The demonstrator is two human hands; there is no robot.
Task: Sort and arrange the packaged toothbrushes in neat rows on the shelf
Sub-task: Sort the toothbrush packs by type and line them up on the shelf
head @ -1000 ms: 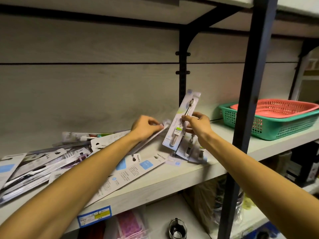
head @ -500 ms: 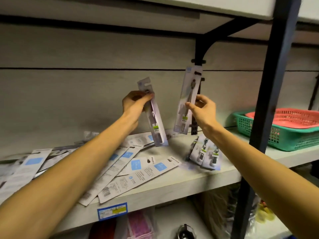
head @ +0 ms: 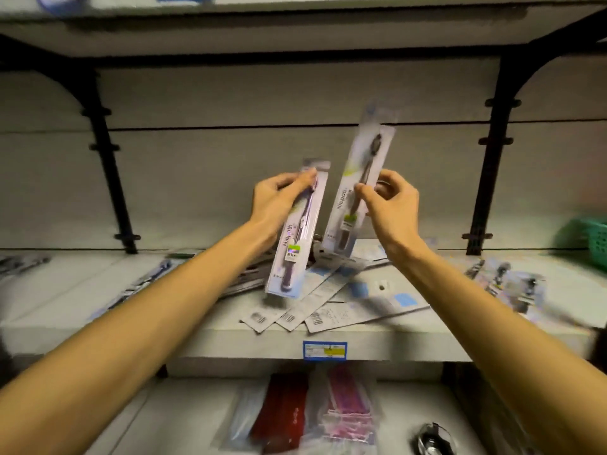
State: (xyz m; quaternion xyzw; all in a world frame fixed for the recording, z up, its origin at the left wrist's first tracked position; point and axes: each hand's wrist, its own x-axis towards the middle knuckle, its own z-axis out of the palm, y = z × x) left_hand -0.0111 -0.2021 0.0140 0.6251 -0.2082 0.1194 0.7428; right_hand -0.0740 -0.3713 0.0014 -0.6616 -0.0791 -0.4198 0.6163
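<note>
The shelf (head: 361,336) carried a loose heap of packs (head: 328,307), several face down and overhanging its front edge. Above it I held two packaged toothbrushes up, nearly upright. My left hand (head: 279,198) gripped the purple-handled pack (head: 297,238) near its top, thumb across the front; my right hand (head: 391,205) pinched the taller pack (head: 359,185) mid-length at its edge. I judged them light, flat, fairly stiff cards with slick blister fronts, best taken by the card edges.
</note>
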